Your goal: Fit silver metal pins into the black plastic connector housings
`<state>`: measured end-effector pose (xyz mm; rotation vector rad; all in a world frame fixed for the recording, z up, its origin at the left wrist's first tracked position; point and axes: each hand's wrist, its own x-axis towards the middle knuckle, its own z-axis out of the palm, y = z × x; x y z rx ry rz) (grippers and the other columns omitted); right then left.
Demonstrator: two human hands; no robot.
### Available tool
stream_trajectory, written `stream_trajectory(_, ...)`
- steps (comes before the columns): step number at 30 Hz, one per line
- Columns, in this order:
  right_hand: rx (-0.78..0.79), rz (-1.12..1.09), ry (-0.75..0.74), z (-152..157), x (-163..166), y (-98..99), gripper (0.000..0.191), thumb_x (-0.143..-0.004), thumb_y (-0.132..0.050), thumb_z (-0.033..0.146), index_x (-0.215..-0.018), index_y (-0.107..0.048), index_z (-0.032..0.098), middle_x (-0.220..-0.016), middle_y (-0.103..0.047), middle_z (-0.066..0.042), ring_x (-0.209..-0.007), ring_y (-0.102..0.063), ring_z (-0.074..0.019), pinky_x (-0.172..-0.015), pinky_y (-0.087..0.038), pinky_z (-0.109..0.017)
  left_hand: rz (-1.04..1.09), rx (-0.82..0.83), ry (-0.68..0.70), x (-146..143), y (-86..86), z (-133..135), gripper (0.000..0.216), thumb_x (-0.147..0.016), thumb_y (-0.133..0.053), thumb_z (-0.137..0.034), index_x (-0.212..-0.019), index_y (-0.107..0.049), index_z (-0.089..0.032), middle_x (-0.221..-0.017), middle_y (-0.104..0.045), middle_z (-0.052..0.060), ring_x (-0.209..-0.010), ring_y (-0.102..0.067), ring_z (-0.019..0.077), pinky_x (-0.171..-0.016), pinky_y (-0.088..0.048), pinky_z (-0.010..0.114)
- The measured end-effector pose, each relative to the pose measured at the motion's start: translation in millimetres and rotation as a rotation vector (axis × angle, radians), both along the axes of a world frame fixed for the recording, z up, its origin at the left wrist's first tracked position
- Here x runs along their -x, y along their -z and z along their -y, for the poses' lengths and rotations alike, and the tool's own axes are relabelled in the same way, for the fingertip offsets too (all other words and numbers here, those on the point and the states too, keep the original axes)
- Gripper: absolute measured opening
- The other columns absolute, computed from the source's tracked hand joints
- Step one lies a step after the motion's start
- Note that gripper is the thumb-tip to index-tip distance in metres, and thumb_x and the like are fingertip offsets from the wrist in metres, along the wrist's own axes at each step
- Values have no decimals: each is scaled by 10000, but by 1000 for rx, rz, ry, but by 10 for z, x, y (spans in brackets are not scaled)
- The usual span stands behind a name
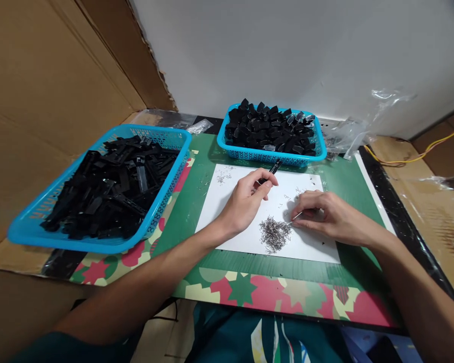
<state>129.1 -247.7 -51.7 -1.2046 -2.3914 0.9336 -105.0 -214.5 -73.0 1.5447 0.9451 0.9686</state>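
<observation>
My left hand [247, 199] rests on a white sheet [230, 201] and is closed around a slim black piece [274, 168] that sticks out toward the far basket. My right hand [321, 214] lies on the same sheet, fingers pinched on metal tweezers [295, 218] whose tips point at a heap of small metal springs [274, 234]. A few loose springs [223, 177] lie scattered near the sheet's far left corner.
A blue basket [26, 229] of long black plastic parts sits at left. A smaller blue basket [272, 157] of black parts stands behind the sheet. Clear plastic bags [350, 133] lie at back right, cardboard [41, 75] at left, a yellow cable [412, 160] at right.
</observation>
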Motion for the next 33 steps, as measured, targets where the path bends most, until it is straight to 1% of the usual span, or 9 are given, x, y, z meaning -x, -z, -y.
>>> stream_trajectory(4,-19,-13,-50,-7,-5,43,133,-992,-662,267,-957,-787,235,-848,-703,-34,-799,-613,-178,-717,-471,-313,-5,3,10,-8,-10,4,129,-986,-546,-254,-958,-656,-194,-833,-647,16,-713,-557,132,-615,-443,265)
stream_trajectory(11,-88,6,12,1,-10,-25,103,-962,-650,199,-901,-731,220,-793,-639,-1,-718,-544,-153,-716,-428,-311,-39,1,47,-25,-22,43,116,-971,-580,-241,-953,-679,-183,-892,-662,30,-736,-542,132,-619,-425,262)
stream_trajectory(16,-209,47,-68,11,-14,8,176,-989,-599,150,-927,-746,224,-790,-647,-15,-770,-552,-181,-779,-413,-347,-84,-36,81,-23,-10,74,132,-983,-587,-260,-972,-693,-182,-964,-674,40,-760,-541,135,-643,-418,264)
stream_trajectory(20,-351,129,-147,40,21,63,234,-995,-588,127,-850,-750,213,-765,-625,-37,-768,-517,-201,-735,-353,-352,-98,-36,83,-17,-2,77,132,-989,-585,-257,-983,-691,-179,-999,-673,40,-776,-541,133,-676,-417,268)
stream_trajectory(22,-394,152,-160,57,33,61,261,-990,-577,105,-821,-749,205,-738,-611,-39,-757,-499,-203,-725,-332,-353,-101,-32,83,-18,-4,78,135,-991,-582,-256,-990,-690,-176,-1004,-673,40,-785,-544,133,-685,-416,268)
stream_trajectory(24,-365,143,-163,70,33,29,259,-987,-580,102,-818,-749,201,-738,-617,-39,-762,-506,-202,-740,-340,-351,-99,-23,82,-20,-11,80,135,-993,-578,-254,-995,-686,-173,-1005,-673,38,-787,-543,132,-689,-413,268)
stream_trajectory(28,-185,94,-156,67,5,-55,209,-967,-592,105,-904,-764,206,-808,-670,-33,-791,-563,-188,-814,-394,-350,-92,-1,76,-24,-22,86,133,-994,-572,-250,-994,-679,-170,-1015,-672,38,-798,-539,131,-706,-408,275)
stream_trajectory(31,-146,65,-16,29,2,-40,206,-969,-590,116,-987,-776,205,-813,-677,-25,-751,-563,-175,-791,-405,-344,-94,8,74,-25,-26,88,141,-997,-563,-248,-998,-682,-172,-1025,-673,40,-805,-539,135,-718,-409,283)
stream_trajectory(33,-152,66,92,-2,18,15,160,-981,-627,166,-982,-783,203,-784,-663,-21,-722,-546,-171,-758,-398,-339,-93,16,77,-23,-31,89,150,-1001,-553,-247,-1001,-683,-172,-1023,-673,39,-802,-538,134,-724,-410,286)
